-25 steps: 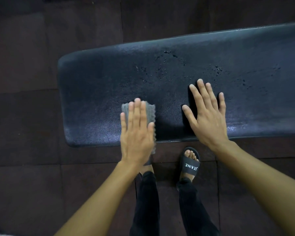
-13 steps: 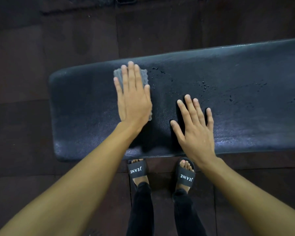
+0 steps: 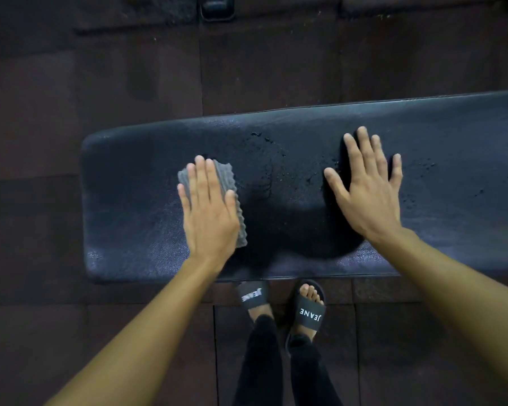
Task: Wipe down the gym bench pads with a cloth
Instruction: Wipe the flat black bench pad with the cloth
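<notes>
The left hand (image 3: pixel 208 209) is pressing flat, fingers extended, on the grey cloth (image 3: pixel 232 194) near the left end of the bench pad (image 3: pixel 147 230), whose long axis is running left to right across the view, while the right hand (image 3: pixel 367 189) is resting open and empty on the pad, well apart to the right. Scattered droplets (image 3: pixel 264 142) are lying between and beyond the two hands, so the unwiped stretch is judged to be extending rightward, nearer the right hand than the cloth. The pad's textured black surface is glistening above dark rubber floor tiles (image 3: pixel 100 83), with the person's slippered feet (image 3: pixel 308 309) standing just beside its near edge.
</notes>
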Available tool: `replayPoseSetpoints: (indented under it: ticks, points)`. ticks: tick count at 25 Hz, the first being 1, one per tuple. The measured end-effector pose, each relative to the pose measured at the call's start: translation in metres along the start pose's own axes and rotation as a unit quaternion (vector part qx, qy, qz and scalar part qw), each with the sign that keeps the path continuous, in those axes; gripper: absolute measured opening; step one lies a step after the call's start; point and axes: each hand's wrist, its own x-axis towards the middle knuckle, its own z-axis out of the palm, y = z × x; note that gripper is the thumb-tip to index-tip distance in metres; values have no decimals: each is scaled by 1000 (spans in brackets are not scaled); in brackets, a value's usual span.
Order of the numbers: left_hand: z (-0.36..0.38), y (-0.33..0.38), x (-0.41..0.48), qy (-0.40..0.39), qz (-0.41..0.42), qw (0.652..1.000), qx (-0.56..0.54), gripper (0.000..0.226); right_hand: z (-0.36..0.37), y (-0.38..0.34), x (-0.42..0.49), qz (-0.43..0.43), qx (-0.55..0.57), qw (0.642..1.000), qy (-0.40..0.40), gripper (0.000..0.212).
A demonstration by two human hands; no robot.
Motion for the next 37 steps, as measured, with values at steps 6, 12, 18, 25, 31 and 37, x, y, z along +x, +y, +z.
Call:
replayPoseSetpoints:
  ticks: [6,12,18,25,31,37]
  points:
    - [-8,15,72,25,-28,999,9,60,4,0,0,10,-13,1000,-9,66]
    - [11,102,79,35,93,994,38,60,5,2,0,9,-19,1000,-6,66]
    - [23,106,2,7,137,990,17,59,1,8,-4,-3,-9,1000,-8,66]
    - [5,44,7,1,-24,1000,6,60,0,9,1,-18,1,1000,-10,64]
    - [6,93,78,16,-14,999,28,60,-24,37,12,-35,92,993,71,44]
    - [32,193,45,22,113,993,35,61,-32,90,22,-20,-7,1000,3,58]
